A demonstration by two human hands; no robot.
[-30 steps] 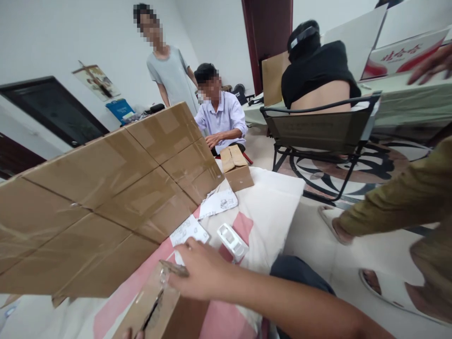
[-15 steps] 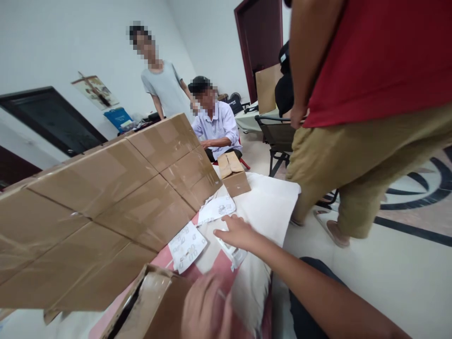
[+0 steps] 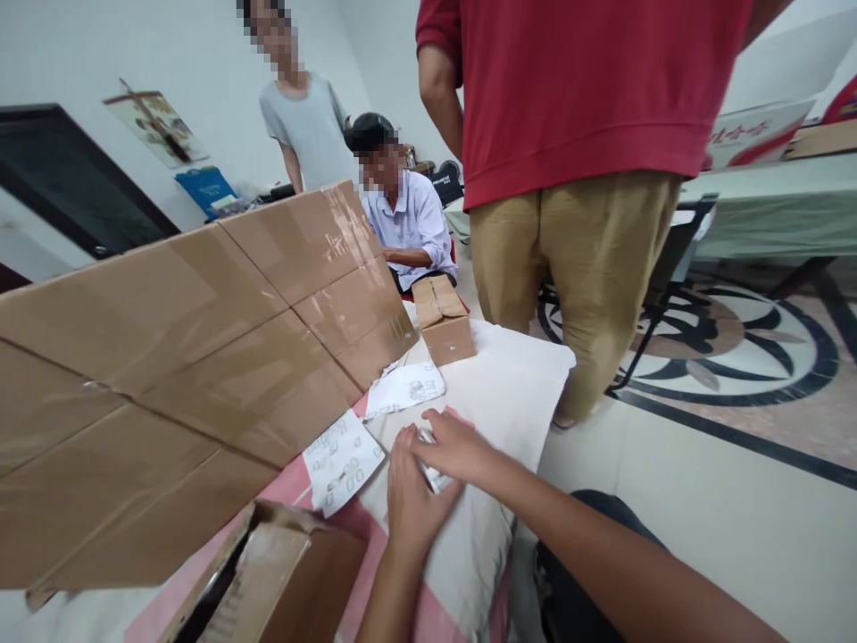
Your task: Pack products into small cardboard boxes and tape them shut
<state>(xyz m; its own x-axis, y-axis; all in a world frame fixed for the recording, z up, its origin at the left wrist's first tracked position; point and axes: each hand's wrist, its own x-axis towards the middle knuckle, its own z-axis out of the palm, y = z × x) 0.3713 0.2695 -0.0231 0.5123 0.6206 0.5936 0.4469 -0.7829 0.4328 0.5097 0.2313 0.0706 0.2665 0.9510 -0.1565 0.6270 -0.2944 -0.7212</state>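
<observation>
White-walled room, pale floor with a dark swirl pattern; work surface is a white and pink cloth [image 3: 509,393].

Far left: large taped cardboard panel [image 3: 201,339], leaning over the cloth. Below it, an open carton [image 3: 268,580], no print legible. Two leaflets [image 3: 341,460] lie at the panel's foot; line drawings visible, text too small to read.

Centre: left hand [image 3: 411,496] reaches up from the lower edge, fingers curled; right hand [image 3: 455,446] comes in from the lower right, forearm diagonal, fingers bent over. Both grip a small white item [image 3: 434,478] just above the cloth. Item mostly hidden; its long axis probably runs upper-left to lower-right.

Behind: small box [image 3: 442,317], seated person [image 3: 411,219]. Right: person in red shirt [image 3: 582,89] standing at the cloth's edge. Far right: sign [image 3: 756,134], red characters, unreadable.
</observation>
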